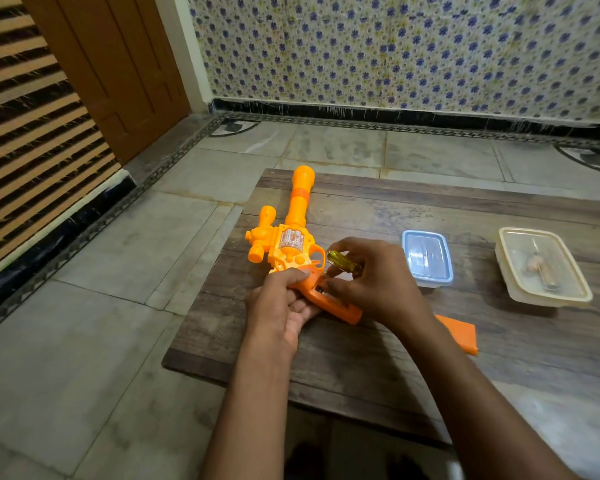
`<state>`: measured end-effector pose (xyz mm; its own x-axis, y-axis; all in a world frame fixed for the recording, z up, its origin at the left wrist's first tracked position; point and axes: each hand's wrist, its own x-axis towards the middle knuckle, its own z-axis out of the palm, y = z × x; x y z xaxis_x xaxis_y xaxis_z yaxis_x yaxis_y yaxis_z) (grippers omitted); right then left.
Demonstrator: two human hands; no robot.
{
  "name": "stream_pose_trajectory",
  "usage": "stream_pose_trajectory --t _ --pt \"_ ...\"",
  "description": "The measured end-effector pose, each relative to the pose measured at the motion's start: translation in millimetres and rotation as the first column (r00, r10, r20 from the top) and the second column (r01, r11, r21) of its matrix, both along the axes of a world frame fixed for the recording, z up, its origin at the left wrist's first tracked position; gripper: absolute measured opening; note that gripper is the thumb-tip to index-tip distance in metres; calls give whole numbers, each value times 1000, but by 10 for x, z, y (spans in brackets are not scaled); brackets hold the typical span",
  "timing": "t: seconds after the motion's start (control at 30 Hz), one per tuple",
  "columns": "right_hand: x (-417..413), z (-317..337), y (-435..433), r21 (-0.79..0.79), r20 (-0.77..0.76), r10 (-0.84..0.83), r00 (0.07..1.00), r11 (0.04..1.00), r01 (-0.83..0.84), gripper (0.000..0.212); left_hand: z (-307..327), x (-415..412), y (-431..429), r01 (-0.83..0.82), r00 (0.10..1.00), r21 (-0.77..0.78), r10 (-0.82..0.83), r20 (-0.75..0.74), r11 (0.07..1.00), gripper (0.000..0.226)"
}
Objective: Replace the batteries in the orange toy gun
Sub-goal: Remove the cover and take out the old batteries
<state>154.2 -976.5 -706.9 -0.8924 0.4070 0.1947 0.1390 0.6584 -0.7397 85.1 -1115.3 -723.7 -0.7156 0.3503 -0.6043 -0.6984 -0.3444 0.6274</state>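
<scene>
Head view: my left grip (280, 308) clamped on toy gun (288, 244); right grip (373, 284) clamped on screwdriver (343, 263) at its handle. Cover (459, 333) off, on counter (395, 372). Battery swap, I judge, outstanding.

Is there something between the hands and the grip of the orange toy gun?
Nothing visible. The left hand holds the toy gun at its grip, and the right hand, gripping a screwdriver, is against the grip too.
</scene>
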Motion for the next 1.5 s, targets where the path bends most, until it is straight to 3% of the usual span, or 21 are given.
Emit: stream_pose_trajectory --t 0.1,0.17,0.23,0.33,0.43,0.53,0.73,0.87,0.97,1.1,1.23,1.5 --pt "-29 88 3 -95 -159 -103 982 992 88 15 12 3 7 10 1000 -17 -10 -15 1000 30" --pt "-93 141 58 4 -181 -160 970 987 163 12 13 -2 5 2 1000 -25 -2 -9 1000 28" --pt "-219 162 150 166 -63 -180 982 968 188 10 19 1 7 -2 1000 -30 2 -5 1000 31" --pt "-452 154 238 370 212 -131 968 928 44 29 14 -3 11 -7 999 -74 3 -49 997 25" --pt "-582 175 241 432 383 -103 918 898 -79 41 17 -1 13 -21 996 -100 13 -85 995 18" --pt "-610 179 236 433 447 -99 889 894 -118 43 21 -6 12 -29 996 -99 21 -82 995 17" --pt "-580 117 261 357 435 -76 897 930 -94 40 38 0 10 -38 997 -100 32 -66 994 19" --pt "-414 259 243 272 267 -67 961 962 -9 22 56 2 9 -41 997 -96 35 -66 995 16" --pt "-208 346 230 202 130 -75 989 978 47 22 55 3 12 -44 997 -94 39 -61 995 18" --pt "56 402 136 -51 -100 -80 992 996 75 19 31 -3 30 -45 997 -87 40 -58 995 28" --pt "297 364 -14 -260 -313 -164 936 962 81 17 16 -3 39 -48 997 -79 43 -61 996 31" --pt "398 219 -79 -470 -356 -272 894 879 81 12 -3 -14 60 -64 996 -62 60 -60 996 34"
